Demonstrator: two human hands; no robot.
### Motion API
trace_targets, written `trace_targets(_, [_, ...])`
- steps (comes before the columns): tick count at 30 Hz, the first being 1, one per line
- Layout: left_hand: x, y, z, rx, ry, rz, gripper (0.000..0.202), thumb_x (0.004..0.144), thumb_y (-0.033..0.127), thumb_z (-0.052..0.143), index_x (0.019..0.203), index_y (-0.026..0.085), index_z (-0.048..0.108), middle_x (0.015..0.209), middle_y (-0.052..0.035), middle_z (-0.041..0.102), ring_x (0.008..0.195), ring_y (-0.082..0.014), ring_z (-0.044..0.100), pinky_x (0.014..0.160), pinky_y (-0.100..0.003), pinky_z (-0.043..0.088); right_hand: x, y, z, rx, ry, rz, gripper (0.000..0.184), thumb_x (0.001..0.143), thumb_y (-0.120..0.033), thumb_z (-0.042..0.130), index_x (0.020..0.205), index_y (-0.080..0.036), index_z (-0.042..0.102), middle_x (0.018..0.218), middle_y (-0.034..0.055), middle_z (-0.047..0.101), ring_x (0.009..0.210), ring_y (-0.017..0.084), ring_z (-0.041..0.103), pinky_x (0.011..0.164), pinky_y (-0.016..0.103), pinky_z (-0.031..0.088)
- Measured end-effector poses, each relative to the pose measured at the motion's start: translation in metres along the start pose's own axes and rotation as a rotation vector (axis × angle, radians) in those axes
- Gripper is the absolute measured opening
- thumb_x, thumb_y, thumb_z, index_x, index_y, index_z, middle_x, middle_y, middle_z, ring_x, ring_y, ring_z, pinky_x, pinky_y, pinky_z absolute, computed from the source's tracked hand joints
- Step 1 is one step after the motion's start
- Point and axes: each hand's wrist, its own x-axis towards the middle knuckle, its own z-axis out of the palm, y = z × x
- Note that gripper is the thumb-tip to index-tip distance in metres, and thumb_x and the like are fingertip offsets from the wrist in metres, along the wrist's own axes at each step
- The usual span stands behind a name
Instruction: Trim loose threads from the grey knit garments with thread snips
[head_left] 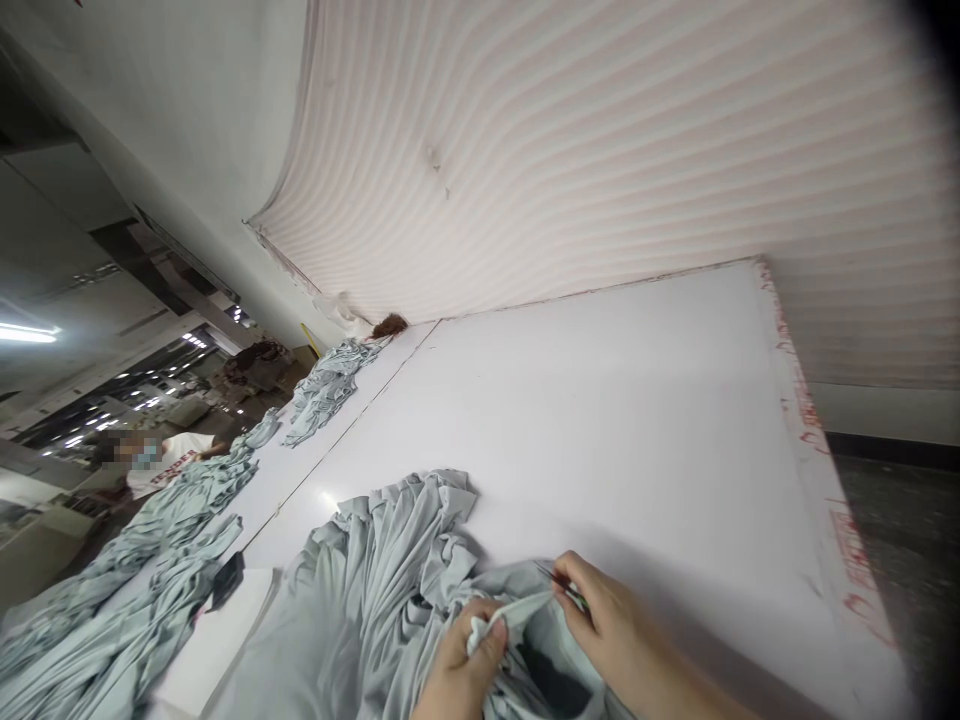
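Pale grey-green fabric is pinched between the thumb and fingers of my left hand (472,650), low in the view. Just to its right, my right hand (600,610) is closed round small thread snips (559,578), their dark thin blades pointing up and left beside the raised edge. The garment (555,615) hangs open below both hands, showing a dark hollow inside. A gathered heap of the same grey cloth (390,540) spreads left of my hands on the white table (600,420). My right fingers hide most of the snips.
More grey-green garments (180,510) lie along the table's left side, and another pile (330,385) sits farther back. White paper (217,630) and a black object (225,580) are at the left. A striped sheet (562,170) rises behind the table. A co-worker (176,460) stands far left.
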Motion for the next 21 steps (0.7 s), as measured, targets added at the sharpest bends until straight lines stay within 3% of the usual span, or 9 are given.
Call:
trace_targets(3, [-0.001, 0.001, -0.006, -0.307, 0.058, -0.289, 0.041, 0.072, 0.055, 0.068, 0.091, 0.019, 0.070, 0.098, -0.0078, 0.072, 0.111, -0.0311, 0.057, 0.098, -0.038, 0.038, 0.002, -0.006, 0.000, 0.007, -0.026, 0.000, 0.012, 0.087, -0.015, 0.045, 0.082, -0.024, 0.053, 0.080, -0.0015, 0.063, 0.075, 0.017, 0.062, 0.069, 0.027, 0.046])
trace_targets(5, [-0.002, 0.004, -0.009, -0.427, 0.037, -0.323, 0.044, 0.069, 0.052, 0.071, 0.094, 0.016, 0.072, 0.103, -0.0100, 0.073, 0.117, -0.0326, 0.056, 0.101, -0.040, 0.038, 0.000, -0.011, -0.003, 0.046, -0.071, -0.009, 0.010, 0.083, -0.016, 0.053, 0.083, -0.024, 0.059, 0.087, -0.0011, 0.065, 0.084, 0.017, 0.064, 0.074, 0.026, 0.048])
trace_targets(9, [-0.002, 0.011, -0.010, -0.360, 0.059, -0.301, 0.046, 0.069, 0.048, 0.072, 0.099, 0.013, 0.073, 0.110, -0.0127, 0.073, 0.121, -0.0337, 0.055, 0.106, -0.043, 0.035, -0.008, -0.025, -0.008, -0.012, -0.145, -0.047, 0.019, 0.085, -0.027, 0.059, 0.102, -0.025, 0.068, 0.098, 0.0030, 0.067, 0.086, 0.021, 0.065, 0.075, 0.030, 0.051])
trace_targets(14, [-0.001, 0.010, -0.009, -0.316, -0.004, -0.284, 0.048, 0.072, 0.049, 0.069, 0.104, 0.013, 0.071, 0.113, -0.0116, 0.072, 0.118, -0.0330, 0.057, 0.107, -0.042, 0.034, -0.007, -0.029, -0.001, -0.206, -0.103, -0.162, 0.020, 0.090, -0.023, 0.051, 0.094, -0.026, 0.071, 0.089, 0.0028, 0.069, 0.080, 0.022, 0.066, 0.075, 0.035, 0.050])
trace_targets(17, [0.000, 0.003, -0.011, -0.271, -0.009, -0.215, 0.046, 0.073, 0.053, 0.068, 0.100, 0.016, 0.071, 0.106, -0.0111, 0.073, 0.114, -0.0337, 0.058, 0.104, -0.044, 0.036, -0.012, -0.008, 0.000, -0.179, -0.035, -0.066, 0.017, 0.092, -0.030, 0.050, 0.092, -0.025, 0.067, 0.092, 0.0025, 0.069, 0.082, 0.021, 0.068, 0.072, 0.032, 0.052])
trace_targets(21, [0.004, -0.003, -0.013, -0.243, 0.086, 0.016, 0.036, 0.074, 0.055, 0.064, 0.067, 0.020, 0.059, 0.124, -0.0110, 0.064, 0.115, -0.0316, 0.057, 0.101, -0.039, 0.038, -0.031, 0.041, 0.002, -0.298, 0.112, 0.133, 0.013, 0.085, -0.032, 0.055, 0.093, -0.023, 0.058, 0.094, 0.0075, 0.070, 0.084, 0.027, 0.070, 0.071, 0.037, 0.054])
